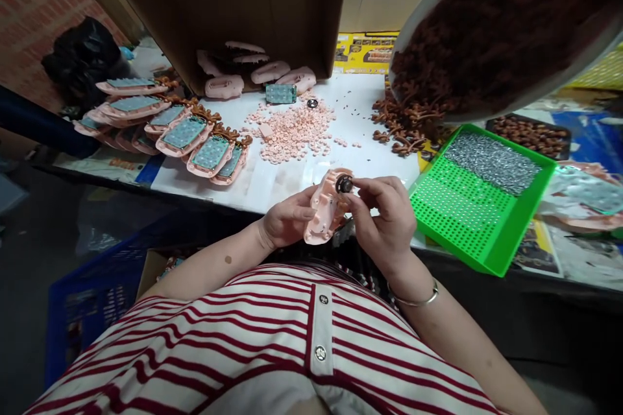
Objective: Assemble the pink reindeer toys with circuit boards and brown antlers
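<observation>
My left hand is closed around a pink plastic shell, held upright just in front of the table's near edge. Pinched between the thumb and fingers of my right hand is a small round black part, pressed against the top of the shell. A thin metal bracelet sits on my right wrist. Just beyond my hands lies a heap of small pink buttons on the white table.
A row of pink shells with green circuit boards lies at the left. A green tray holding silver screws sits at the right. Brown rubber pieces spill from a large bowl. A cardboard box stands behind; a blue crate is below left.
</observation>
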A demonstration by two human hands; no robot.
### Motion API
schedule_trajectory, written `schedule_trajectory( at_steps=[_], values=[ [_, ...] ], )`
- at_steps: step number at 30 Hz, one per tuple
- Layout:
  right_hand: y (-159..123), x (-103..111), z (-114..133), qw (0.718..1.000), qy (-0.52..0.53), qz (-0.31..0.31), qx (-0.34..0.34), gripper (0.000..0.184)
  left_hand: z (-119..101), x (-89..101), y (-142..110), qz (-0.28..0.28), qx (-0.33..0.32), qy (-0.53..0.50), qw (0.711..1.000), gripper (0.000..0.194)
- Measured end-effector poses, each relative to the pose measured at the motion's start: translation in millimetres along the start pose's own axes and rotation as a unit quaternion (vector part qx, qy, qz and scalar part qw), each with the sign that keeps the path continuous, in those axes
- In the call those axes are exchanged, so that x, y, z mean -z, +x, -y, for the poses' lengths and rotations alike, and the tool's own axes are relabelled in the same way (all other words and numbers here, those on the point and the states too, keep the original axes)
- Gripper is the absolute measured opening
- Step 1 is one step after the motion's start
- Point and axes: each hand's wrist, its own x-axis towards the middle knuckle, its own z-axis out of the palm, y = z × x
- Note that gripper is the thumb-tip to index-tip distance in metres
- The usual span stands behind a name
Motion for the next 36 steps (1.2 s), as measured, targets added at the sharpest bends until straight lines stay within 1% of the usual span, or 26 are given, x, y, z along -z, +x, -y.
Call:
schedule_trajectory(
  at_steps=[4,7,12,15,18,21,23,24,26,28,30,32,34,36],
  values=[
    [-1,-1,5,0.998,-0.002,0.029,-0.055,0.010,1,1.8,-2,0.012,-0.003,0.014,1.000,0.076],
    [3,4,12,0.994,0.004,0.056,-0.089,0.007,2,3.6,-3,0.008,-0.004,0.012,1.000,0.080],
    [10,13,21,0.993,-0.002,0.068,-0.098,0.007,3,2.5,-4,0.016,-0.026,0.027,0.999,0.085],
    [11,13,22,0.990,-0.024,0.087,-0.110,0.006,5,3.5,-5,0.021,-0.009,0.024,0.999,0.080],
    [9,11,22,0.991,-0.047,0.092,-0.090,0.009,6,5.8,-5,0.018,-0.003,0.015,1.000,0.072],
    [6,11,19,0.994,-0.040,0.091,-0.043,0.016,3,4.7,-5,0.026,-0.012,0.012,1.000,0.076],
    [4,13,15,0.996,-0.042,0.080,-0.015,0.018,0,0.7,-4,0.042,-0.006,0.011,0.999,0.080],
    [3,13,13,0.996,-0.052,0.072,-0.004,0.017,-2,-2.2,-4,0.046,-0.003,0.012,0.999,0.079],
    [-1,13,9,0.995,-0.076,0.068,0.011,0.016,-3,-8.6,-2,0.036,0.004,0.026,0.999,0.066],
    [-4,12,5,0.994,-0.074,0.083,0.007,0.018,-2,-14.1,0,-0.003,0.004,0.045,0.999,0.049],
    [-8,10,0,0.994,-0.021,0.101,-0.032,0.024,0,-17.5,1,-0.065,-0.002,0.059,0.996,0.039],
    [-12,8,-6,0.985,0.070,0.109,-0.110,0.033,-1,-19.2,0,-0.118,-0.014,0.068,0.991,0.040],
    [-17,9,-11,0.956,0.168,0.142,-0.196,0.047,-6,-20.3,-3,-0.153,-0.042,0.077,0.984,0.040],
    [-24,10,-15,0.909,0.251,0.218,-0.253,0.066,-14,-21.7,-7,-0.170,-0.084,0.085,0.978,0.040]
  ],
)
